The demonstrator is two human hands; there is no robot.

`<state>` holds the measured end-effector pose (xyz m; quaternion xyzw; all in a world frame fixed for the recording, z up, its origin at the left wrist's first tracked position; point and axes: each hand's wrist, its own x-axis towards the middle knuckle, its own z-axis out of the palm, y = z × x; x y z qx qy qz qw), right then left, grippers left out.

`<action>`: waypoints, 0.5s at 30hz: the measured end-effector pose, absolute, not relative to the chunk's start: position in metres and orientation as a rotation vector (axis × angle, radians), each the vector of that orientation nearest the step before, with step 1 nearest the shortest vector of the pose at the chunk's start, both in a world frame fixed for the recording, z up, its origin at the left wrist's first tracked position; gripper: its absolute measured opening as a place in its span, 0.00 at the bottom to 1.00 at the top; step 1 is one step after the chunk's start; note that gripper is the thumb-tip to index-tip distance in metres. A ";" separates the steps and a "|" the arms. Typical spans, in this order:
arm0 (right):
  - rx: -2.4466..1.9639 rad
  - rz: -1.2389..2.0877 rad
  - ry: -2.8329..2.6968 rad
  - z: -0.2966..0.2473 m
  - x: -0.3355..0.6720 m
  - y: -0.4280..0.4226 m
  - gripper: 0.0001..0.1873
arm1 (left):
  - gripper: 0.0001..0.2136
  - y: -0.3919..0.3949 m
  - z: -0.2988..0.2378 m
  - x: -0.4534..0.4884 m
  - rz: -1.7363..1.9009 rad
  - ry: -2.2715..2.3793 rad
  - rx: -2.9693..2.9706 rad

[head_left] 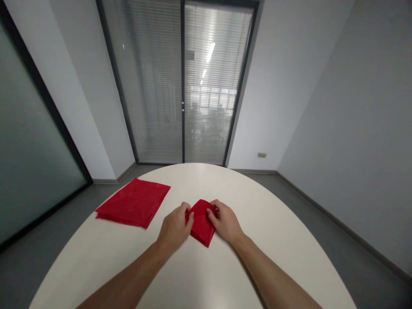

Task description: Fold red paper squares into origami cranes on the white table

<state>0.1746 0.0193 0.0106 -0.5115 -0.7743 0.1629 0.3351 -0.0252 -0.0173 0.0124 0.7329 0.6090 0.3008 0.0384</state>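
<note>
A small folded red napkin (203, 227) is held between my two hands above the near middle of the white table. Its top corner points away from me and its lower corner points toward me. My left hand (175, 225) pinches the left edge, with the thumb on the front face. On the opposite edge my right hand (227, 219) grips in the same way, thumb in front and fingers curled behind. The fingertips behind the napkin are partly hidden. Off to the left lies a larger stack of red napkins (135, 202), apart from both hands.
The white round table (273, 240) curves away on both sides, its far edge before a glass door with blinds (210, 107). Plain walls stand left and right, with a small socket plate (262, 155) low on the right one.
</note>
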 end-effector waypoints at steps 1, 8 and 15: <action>-1.339 0.428 -2.011 0.011 0.175 0.019 0.06 | 0.03 -0.017 0.012 -0.025 0.935 1.874 2.234; -1.377 0.418 -1.982 0.012 0.174 0.018 0.04 | 0.04 -0.018 0.012 -0.025 1.055 1.794 2.193; -1.359 0.445 -1.981 0.012 0.173 0.018 0.06 | 0.03 -0.015 0.011 -0.025 1.038 1.778 2.174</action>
